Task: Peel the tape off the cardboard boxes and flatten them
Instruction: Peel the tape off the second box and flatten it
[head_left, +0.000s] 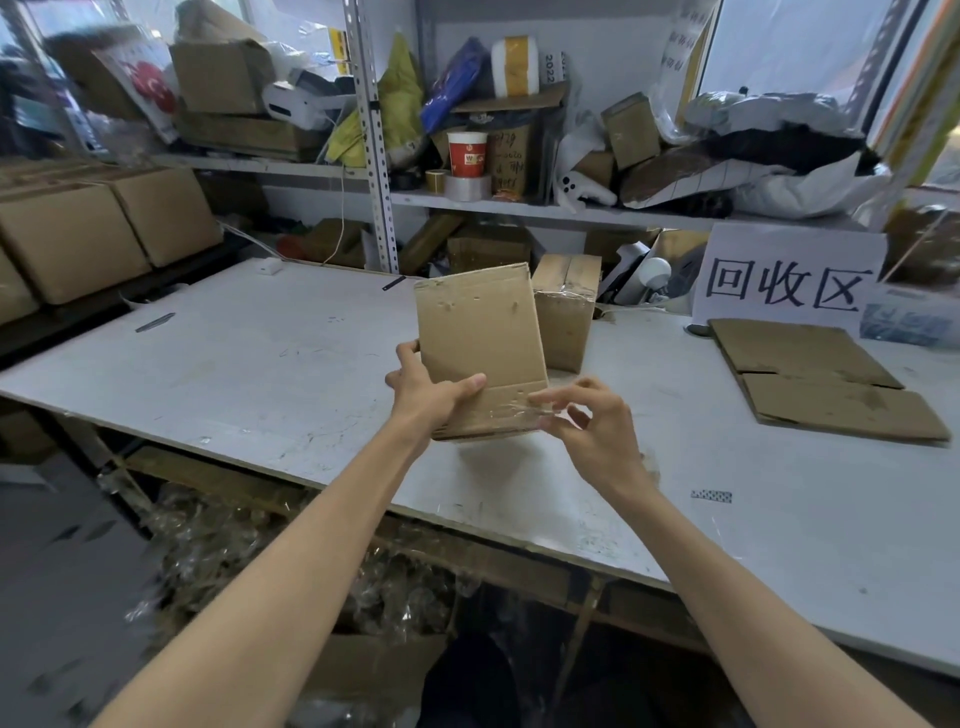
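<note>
- The box (480, 332) was held clear above the counter (234, 353), tilted. The left hand (431, 389) had its grip clamped on the lower L edge, thumb laid on the front face, other fingers mostly hidden behind.
- Clear tape (519, 413) near the box's lower R corner was pinched betw. thumb & forefinger of the right hand (587, 426). The other fingers were spread loose.
- Risk: the tape could be snapped if pulled too sharply. It looked thin & already crumpled, so a stub w/ no free edge would be left.
- Risk: the paper facing could be ripped up w/ the tape. The strip would prob. break at that spot.
- Risk: the box was supported at one edge only. A hard pull could twist it out of the L grip, & it could be dropped on the counter or knocked into the second box (566, 312) stood just behind.
- Risk: the freed tape could get stuck to the fingers or back onto the cardboard, so letting go would be made awkward.
- Risk: tape on the far faces couldn't be seen. If any were missed, flattening would be forced & the board creased.
- Flattened cardboard (821, 379) lay well apart to the R. The second box looked taped, so more work was judged to be left.
</note>
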